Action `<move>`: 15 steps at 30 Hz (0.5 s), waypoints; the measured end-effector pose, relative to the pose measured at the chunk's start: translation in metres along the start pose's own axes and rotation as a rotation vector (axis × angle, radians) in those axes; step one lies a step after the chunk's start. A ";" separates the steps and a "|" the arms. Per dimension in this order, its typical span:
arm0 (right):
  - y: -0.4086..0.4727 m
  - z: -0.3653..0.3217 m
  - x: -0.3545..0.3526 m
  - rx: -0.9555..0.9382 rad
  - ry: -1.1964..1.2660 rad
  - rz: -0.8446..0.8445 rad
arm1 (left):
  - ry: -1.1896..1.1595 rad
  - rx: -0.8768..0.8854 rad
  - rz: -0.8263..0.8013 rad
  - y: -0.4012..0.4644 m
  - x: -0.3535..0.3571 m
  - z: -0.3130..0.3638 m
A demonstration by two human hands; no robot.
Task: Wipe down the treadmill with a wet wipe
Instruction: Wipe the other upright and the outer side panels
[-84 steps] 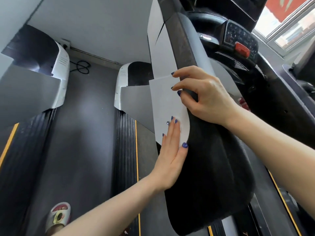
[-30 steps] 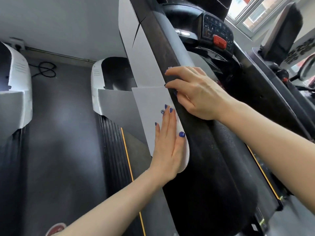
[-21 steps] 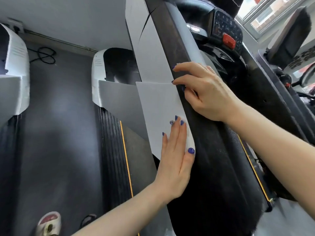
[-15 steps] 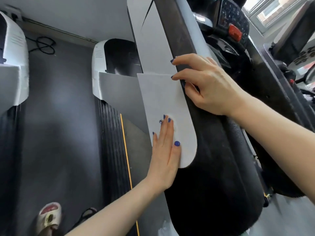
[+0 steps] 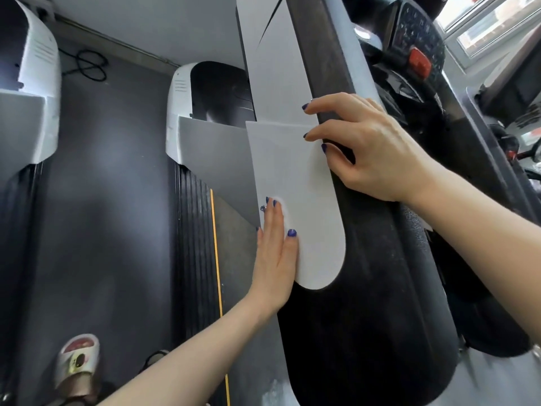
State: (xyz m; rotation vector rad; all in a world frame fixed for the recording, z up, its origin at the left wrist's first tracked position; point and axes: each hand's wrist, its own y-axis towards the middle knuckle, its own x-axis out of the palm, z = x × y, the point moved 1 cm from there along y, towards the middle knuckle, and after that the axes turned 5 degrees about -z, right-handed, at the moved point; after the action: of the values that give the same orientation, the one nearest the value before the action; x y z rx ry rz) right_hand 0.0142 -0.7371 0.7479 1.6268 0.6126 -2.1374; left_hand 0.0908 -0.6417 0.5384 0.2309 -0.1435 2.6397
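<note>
The treadmill's side arm runs up the middle of the head view, with a light grey side panel (image 5: 310, 177) and a black padded handrail (image 5: 369, 317) beside it. My left hand (image 5: 275, 259) lies flat on the panel's left edge, fingers straight and pressing. A pale whitish patch (image 5: 283, 208) shows around its fingertips; it may be the wet wipe, mostly hidden under the hand. My right hand (image 5: 371, 150) sits higher up, with its fingers curled over the black rail so the tips reach the grey panel.
The console (image 5: 415, 33) with a red stop button (image 5: 420, 61) is at the upper right, below a window (image 5: 491, 22). A second treadmill (image 5: 35, 92) stands at the left. Below are a white motor cover (image 5: 178, 112), a cable (image 5: 90, 65) and my sandalled foot (image 5: 77, 361).
My left hand has slid from the panel's rounded lower end toward its left edge, still pressed flat. My right hand keeps its hold on the rail. The camera has tilted slightly.
</note>
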 end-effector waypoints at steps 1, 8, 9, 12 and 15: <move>0.000 0.000 0.000 -0.002 0.000 0.001 | 0.003 0.026 -0.001 -0.002 0.001 -0.001; 0.000 0.000 -0.002 -0.010 0.035 -0.002 | -0.041 0.000 0.014 0.013 -0.008 -0.022; 0.000 -0.001 -0.002 -0.008 0.038 0.001 | -0.048 -0.033 0.032 0.028 -0.014 -0.017; 0.001 -0.001 -0.002 -0.004 0.048 0.011 | -0.041 -0.040 0.070 0.064 -0.030 -0.004; 0.000 0.000 -0.002 0.001 0.055 0.018 | -0.037 0.002 0.046 0.052 -0.027 -0.006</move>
State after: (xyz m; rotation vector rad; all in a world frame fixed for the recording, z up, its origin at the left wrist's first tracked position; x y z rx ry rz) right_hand 0.0153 -0.7369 0.7499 1.6898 0.6114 -2.0874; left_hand 0.0889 -0.6988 0.5243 0.2806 -0.1604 2.6823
